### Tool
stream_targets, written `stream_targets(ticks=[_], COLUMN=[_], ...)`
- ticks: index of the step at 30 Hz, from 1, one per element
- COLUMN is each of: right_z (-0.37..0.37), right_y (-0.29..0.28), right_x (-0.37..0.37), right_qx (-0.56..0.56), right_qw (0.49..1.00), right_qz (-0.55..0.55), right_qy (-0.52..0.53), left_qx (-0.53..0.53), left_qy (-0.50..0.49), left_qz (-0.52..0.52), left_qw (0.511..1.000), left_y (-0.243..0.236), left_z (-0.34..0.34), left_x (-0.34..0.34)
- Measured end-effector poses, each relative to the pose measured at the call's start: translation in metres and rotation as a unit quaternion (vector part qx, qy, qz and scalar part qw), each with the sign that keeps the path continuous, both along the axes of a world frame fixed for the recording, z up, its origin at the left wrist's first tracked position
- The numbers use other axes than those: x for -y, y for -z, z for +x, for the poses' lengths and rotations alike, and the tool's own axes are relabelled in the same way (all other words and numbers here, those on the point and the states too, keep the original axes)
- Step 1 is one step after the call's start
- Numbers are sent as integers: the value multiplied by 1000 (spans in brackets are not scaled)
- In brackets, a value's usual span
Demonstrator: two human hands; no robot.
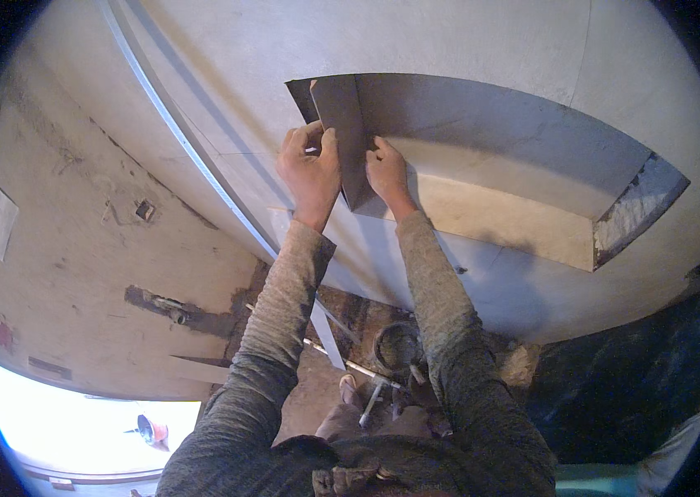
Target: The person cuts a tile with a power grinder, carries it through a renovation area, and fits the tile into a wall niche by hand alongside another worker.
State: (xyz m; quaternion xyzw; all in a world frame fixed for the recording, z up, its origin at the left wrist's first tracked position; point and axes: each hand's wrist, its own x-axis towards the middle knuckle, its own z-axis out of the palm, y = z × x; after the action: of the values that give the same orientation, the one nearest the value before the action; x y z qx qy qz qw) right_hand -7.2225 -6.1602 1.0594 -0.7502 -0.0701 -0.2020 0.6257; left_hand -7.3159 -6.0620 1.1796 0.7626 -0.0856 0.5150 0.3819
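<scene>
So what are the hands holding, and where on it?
Both hands, left hand and right hand, grip a grey tile piece by its opposite side edges, inside the wall niche.

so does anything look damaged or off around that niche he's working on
Yes: the right end of the wall niche is raw and crumbly, untiled. Both hands hold a tile piece at its left end.
</scene>
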Motion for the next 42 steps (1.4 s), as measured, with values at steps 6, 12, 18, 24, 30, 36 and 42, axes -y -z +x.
stream_targets(ticks=[6, 12, 18, 24, 30, 36, 42], right_z=[7, -14, -21, -27, -52, -124, -215], right_y=[5, -6, 2, 3, 18, 1, 18], right_x=[5, 12, 23, 49, 51, 40, 4], right_qx=[8, -34, -37, -59, -49, -1, -57], right_qw=[999, 997, 993, 995, 994, 985, 982], right_qz=[33, 57, 73, -55, -16, 85, 43], right_qy=[42, -27, -90, -54, -92, -151, -175], left_qx=[9, -1, -11, -4, 1, 6, 12], left_qy=[38, 42, 65, 83, 122, 110, 58], left_qz=[-35, -23, -32, 34, 33, 22, -9], left_qw=[999, 999, 997, 996, 992, 994, 998], left_y=[-3, -11, -13, -16, -18, -33, -21], left_z=[-12, -29, -40, -58, -90, -155, -251], left_x=[0, -7, -13, -1, -7, -36, -108])
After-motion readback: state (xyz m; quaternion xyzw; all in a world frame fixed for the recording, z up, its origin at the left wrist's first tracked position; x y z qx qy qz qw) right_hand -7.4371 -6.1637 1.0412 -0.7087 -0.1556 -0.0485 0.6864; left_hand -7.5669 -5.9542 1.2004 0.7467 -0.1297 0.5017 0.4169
